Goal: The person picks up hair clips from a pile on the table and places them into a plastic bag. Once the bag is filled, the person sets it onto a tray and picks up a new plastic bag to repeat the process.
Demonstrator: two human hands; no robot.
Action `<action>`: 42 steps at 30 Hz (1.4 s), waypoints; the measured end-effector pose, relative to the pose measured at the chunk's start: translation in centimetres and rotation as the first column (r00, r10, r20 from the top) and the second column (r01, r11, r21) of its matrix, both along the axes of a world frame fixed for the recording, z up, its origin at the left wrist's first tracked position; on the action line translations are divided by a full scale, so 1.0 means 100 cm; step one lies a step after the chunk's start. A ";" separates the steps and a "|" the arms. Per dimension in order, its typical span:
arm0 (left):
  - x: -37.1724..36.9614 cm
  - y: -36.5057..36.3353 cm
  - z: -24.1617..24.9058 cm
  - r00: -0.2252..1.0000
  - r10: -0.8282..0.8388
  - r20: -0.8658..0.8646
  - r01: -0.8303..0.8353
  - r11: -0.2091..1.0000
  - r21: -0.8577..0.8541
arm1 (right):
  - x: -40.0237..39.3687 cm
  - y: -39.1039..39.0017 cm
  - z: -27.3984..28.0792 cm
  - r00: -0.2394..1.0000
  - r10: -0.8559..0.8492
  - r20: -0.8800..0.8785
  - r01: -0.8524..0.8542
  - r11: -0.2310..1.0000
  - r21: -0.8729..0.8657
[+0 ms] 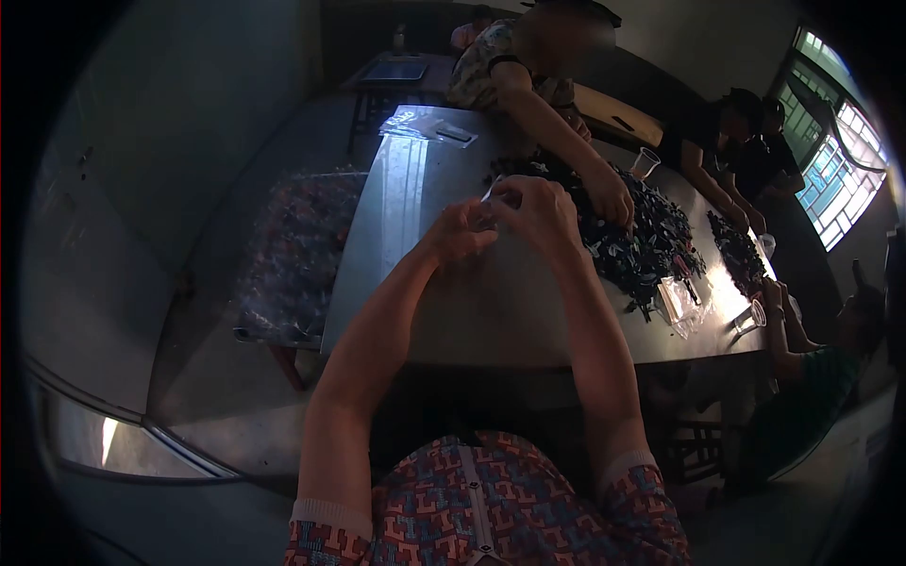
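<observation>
Holding a small pale piece [488,209] between them, the left hand [460,231] and the right hand [538,212] meet above the grey table [406,236], fingers curled in narrow pinches on it. The piece is partly hidden by the fingertips and too small to name; a thin light sliver seems to stick up from it, so its long axis looks roughly upright, though that is hard to confirm. It sits right at the meeting point of both hands, just above the tabletop and not resting on it.

To the right of the hands and slightly farther away, a heap of small dark parts [642,231] spreads along the table; the right hand is plainly the nearer one to it, with the left hand on the far side. A co-worker's hand [609,193] rests in that heap. Clear plastic bags [678,304] lie near the table's right edge, and a clear cup [645,162] stands beyond the heap.
</observation>
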State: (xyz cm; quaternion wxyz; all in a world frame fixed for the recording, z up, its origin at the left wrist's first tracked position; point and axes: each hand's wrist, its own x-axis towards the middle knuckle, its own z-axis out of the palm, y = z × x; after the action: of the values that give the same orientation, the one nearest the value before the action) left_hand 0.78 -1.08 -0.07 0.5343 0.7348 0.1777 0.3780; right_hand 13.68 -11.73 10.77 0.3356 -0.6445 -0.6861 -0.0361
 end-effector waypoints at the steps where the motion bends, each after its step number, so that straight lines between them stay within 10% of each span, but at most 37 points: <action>1: -0.001 0.001 0.000 0.998 0.016 -0.061 -0.015 1.000 0.023 | 0.005 0.002 -0.002 1.000 -0.002 0.000 0.002 1.000 -0.005; 6: -0.003 0.003 -0.001 0.999 -0.005 -0.046 0.004 1.000 -0.018 | 0.046 -0.010 0.005 0.982 -0.110 -0.157 0.103 0.993 -0.050; 13: -0.003 -0.001 0.005 0.994 0.068 -0.084 -0.069 0.997 -0.019 | 0.123 -0.022 -0.048 0.900 -0.400 0.174 0.431 0.874 -0.224; 22: -0.004 -0.009 0.013 0.989 0.105 -0.100 -0.109 0.993 -0.042 | 0.149 -0.026 -0.075 0.933 -0.316 -0.174 0.297 0.947 -0.125; 28: -0.005 -0.006 0.010 0.990 0.082 -0.116 -0.089 0.994 -0.057 | 0.154 -0.023 -0.091 0.941 -0.330 0.071 0.337 0.930 -0.148; 42: -0.006 -0.006 0.013 0.989 0.076 -0.126 -0.088 0.992 -0.094 | 0.140 -0.027 -0.082 0.938 -0.343 0.040 0.343 0.910 -0.232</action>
State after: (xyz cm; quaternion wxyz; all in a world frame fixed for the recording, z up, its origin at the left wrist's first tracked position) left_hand 0.19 -1.69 1.27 0.5422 0.7212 0.2590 0.3446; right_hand 27.71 -14.38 2.58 0.2459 -0.7902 -0.5612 -0.0121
